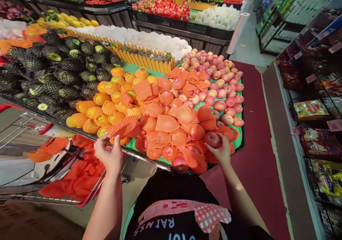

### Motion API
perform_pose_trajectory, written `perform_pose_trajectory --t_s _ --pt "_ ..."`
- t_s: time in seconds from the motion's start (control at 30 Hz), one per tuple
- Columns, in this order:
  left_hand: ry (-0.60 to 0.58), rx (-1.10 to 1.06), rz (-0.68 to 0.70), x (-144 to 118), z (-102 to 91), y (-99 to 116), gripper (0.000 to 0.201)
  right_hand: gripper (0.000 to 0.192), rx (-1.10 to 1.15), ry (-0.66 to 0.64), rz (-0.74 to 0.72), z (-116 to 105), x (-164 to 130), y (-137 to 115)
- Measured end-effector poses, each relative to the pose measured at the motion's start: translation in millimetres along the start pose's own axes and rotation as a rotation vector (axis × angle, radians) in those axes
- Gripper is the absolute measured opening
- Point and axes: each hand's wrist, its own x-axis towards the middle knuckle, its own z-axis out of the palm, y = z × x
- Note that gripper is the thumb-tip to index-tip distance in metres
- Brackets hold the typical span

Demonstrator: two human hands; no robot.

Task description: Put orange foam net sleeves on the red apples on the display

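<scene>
The right hand [221,151] grips one bare red apple [212,139] at the near right corner of the produce stand [240,145]. The left hand [109,154], fingers pinched, holds one orange foam net [123,126] at the stand's near edge. Netted apples [165,124] are piled between them, too many to count. A shopping cart [53,168] with loose nets stands left; a red-carpeted aisle [256,154] lies open on the right.
</scene>
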Motion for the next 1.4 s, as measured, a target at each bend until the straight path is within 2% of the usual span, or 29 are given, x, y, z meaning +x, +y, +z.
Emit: perform_pose_trajectory --t_s 0.17,0.37,0.53,0.67,0.8,0.97,1.07,1.13,1.2,1.27,1.3,1.4 --pt "0.063 0.017 0.108 -9.7 -13.2 0.9 0.030 0.068 -0.027 -0.195 0.113 13.6 -3.6 16.2" --pt "-0.047 -0.098 0.032 -21.8 -9.7 9.1 0.031 0.073 0.032 -0.204 0.188 6.6 1.1 19.3" --pt "-0.114 -0.231 -0.021 -23.9 9.2 27.3 0.035 0.073 -0.082 -0.227 0.129 3.9 3.3 19.2" --pt "-0.116 -0.354 -0.024 -20.6 33.1 42.5 0.039 0.068 -0.173 -0.178 0.064 9.0 0.4 15.5" --pt "-0.165 -0.470 0.030 -20.9 54.8 55.5 0.034 0.063 -0.103 -0.126 0.179 9.7 -3.1 18.6" --pt "-0.285 -0.520 0.052 -26.7 68.7 66.8 0.037 0.056 -0.026 -0.209 0.125 6.3 -1.7 23.0" --pt "-0.456 -0.569 0.001 -33.7 71.6 72.5 0.043 0.053 -0.031 -0.235 0.104 6.4 3.3 17.6" --pt "-0.637 -0.629 -0.090 -41.8 71.4 78.0 0.048 0.057 -0.043 -0.226 0.094 3.8 4.8 7.7" --pt "-0.869 -0.678 -0.196 -53.5 69.3 86.4 0.053 0.059 -0.010 -0.179 0.074 -2.7 1.9 -8.8" --pt "-1.143 -0.703 -0.258 -68.5 66.1 98.4 0.054 0.050 0.156 -0.151 0.058 -11.9 -6.2 -30.0" --pt "-1.288 -0.716 -0.263 -76.8 64.7 105.5 0.052 0.044 0.299 -0.184 0.064 -16.7 -12.0 -41.0" --pt "-1.673 -0.757 -0.203 -101.2 63.7 126.9 0.037 0.042 0.759 -0.417 0.128 -27.6 -32.8 -67.3"
